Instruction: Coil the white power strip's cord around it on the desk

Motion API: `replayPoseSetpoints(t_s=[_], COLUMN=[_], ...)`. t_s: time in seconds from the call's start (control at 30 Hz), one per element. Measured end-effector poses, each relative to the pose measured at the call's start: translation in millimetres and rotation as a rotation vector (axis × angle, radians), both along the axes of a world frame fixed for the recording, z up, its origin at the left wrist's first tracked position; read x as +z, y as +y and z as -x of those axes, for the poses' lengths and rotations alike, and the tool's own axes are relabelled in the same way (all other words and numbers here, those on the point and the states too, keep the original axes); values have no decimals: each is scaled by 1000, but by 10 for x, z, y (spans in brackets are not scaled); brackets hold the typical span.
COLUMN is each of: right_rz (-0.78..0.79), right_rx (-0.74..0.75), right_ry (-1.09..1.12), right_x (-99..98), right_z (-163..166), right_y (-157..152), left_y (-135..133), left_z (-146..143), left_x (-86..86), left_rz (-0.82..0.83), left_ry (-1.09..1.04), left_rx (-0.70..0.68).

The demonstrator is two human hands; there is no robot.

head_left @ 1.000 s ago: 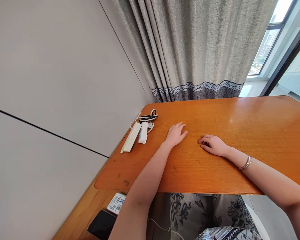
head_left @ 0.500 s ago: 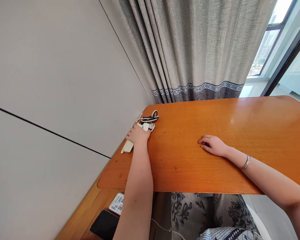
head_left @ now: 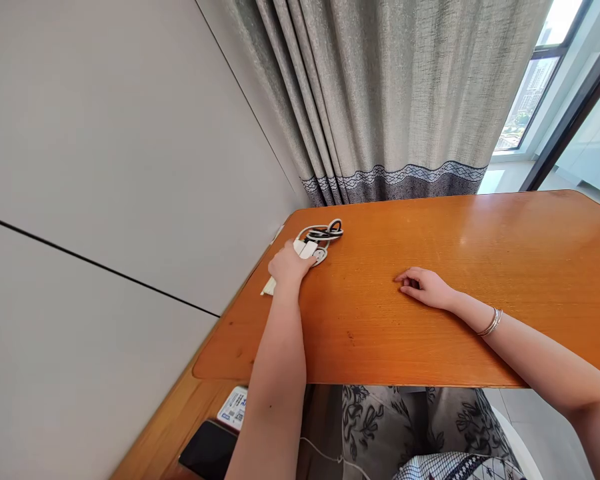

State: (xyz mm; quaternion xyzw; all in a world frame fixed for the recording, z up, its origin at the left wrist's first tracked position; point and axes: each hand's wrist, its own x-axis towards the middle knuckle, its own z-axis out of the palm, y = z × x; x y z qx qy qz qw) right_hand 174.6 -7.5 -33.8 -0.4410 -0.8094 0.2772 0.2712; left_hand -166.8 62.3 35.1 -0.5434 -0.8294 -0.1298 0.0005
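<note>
At the left side of the wooden table (head_left: 380, 320), my left hand (head_left: 289, 263) is wrapped over a white power strip (head_left: 269, 287), which lies at a slant. A white plug or adapter (head_left: 307, 249) shows just beyond my fingers. Coiled white and black cords (head_left: 325, 233) are bunched at the strip's far end. Much of the strip is hidden under my palm. Farther right, my right hand (head_left: 427, 287) rests on the tabletop with its fingers loosely bent, thumb apart from them and nothing in it.
A pale wall panel (head_left: 105, 147) borders the table on the left. Grey curtains (head_left: 395, 100) hang behind the far edge. Below the near left corner lie a black phone (head_left: 209, 450) and a white labelled box (head_left: 233, 408). A thin white cable (head_left: 323, 453) crosses near my lap.
My left hand has shifted the power strip and its cords to the right, away from the wall. My right hand stays almost where it was.
</note>
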Motion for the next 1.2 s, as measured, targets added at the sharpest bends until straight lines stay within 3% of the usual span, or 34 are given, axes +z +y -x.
replayPoseSetpoints(t_s=[0.23,0.4,0.53,0.77,1.2], right_rz=[415,586,638,633,660], right_rx=[-296,-285,-178,-145,-141], right_ry=[661,1038,1152,1278,1257], right_x=[-30,37,17,-41,18], right_z=[-11,-47,-50,-13,-38], right_y=[148,203,221,219,188], left_y=[-67,-176,-210,-206,-236], left_z=[-588,-925,-1004,-981,-1012], left_x=[-44,-180,-288,-320,-313], left_rz=[-156,-256,-343,-393,-408], left_ry=[-60,-75,-17,47,91], left_rx=[-350,-595,-719,-807,-917])
